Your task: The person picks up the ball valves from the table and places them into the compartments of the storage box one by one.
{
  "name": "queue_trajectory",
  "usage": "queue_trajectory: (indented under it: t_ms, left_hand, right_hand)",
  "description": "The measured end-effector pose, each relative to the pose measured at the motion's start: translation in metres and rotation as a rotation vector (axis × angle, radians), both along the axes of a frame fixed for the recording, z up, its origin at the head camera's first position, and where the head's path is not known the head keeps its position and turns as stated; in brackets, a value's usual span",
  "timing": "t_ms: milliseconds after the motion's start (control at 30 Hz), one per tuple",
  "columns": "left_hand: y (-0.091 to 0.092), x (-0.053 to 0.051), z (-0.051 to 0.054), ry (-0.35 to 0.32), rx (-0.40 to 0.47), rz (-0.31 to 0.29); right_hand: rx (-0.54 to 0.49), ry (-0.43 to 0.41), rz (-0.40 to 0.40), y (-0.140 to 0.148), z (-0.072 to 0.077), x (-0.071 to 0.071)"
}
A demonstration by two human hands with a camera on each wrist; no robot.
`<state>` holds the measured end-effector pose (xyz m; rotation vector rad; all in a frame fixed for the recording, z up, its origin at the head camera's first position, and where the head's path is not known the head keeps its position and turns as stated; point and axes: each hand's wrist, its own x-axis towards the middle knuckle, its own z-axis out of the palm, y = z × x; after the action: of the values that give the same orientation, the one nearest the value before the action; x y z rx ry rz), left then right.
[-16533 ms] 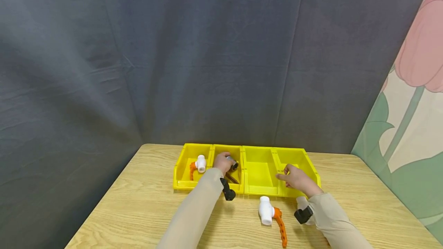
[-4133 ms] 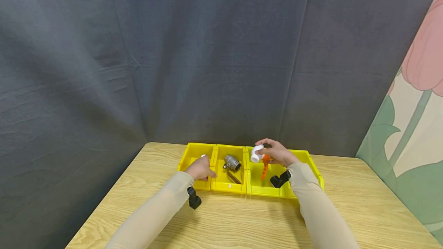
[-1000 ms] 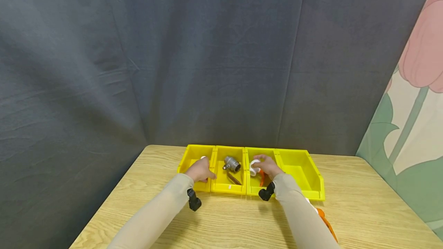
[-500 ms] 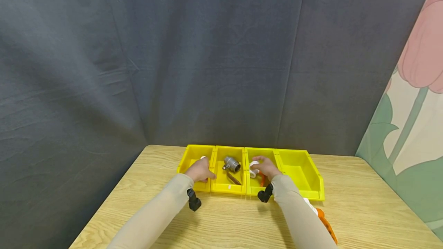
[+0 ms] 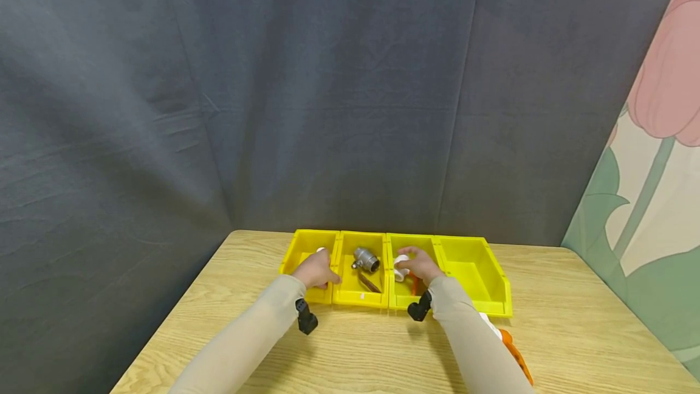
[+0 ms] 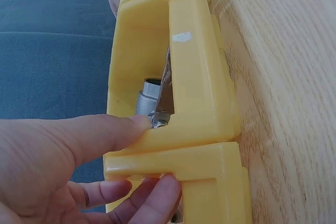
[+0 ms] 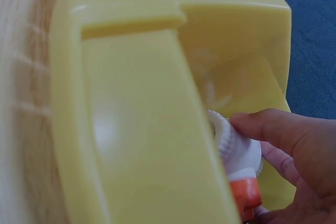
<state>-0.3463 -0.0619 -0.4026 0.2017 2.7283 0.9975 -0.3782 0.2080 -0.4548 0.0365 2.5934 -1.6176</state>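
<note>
In the head view, my right hand [image 5: 421,264] grips a white valve [image 5: 401,268] in the third yellow bin [image 5: 406,303] from the left. Left wrist shows my left hand [image 6: 44,161] pinching two adjoining bin walls [image 6: 157,168]; right wrist alone, the valve's ribbed collar [image 7: 224,137].

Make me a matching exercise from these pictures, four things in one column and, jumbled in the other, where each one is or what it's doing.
Column one:
1. Metal valve
2. Left hand
3. Right hand
4. Dark curtain

Column two:
A. Gripping adjoining bin walls
B. Hanging behind the table
C. Inside the second bin from the left
D. Holding a white valve in the third bin from the left

Right pairs: 1-C, 2-A, 3-D, 4-B.
</note>
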Motion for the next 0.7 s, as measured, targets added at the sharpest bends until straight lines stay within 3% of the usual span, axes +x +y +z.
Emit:
queue_trajectory:
  t_ms: [700]
  left_hand:
    - [0.0016,0.0035,0.0019,-0.003,-0.003,0.005]
  right_hand:
    - [0.04,0.007,-0.018,-0.0014,0.0033,0.0031]
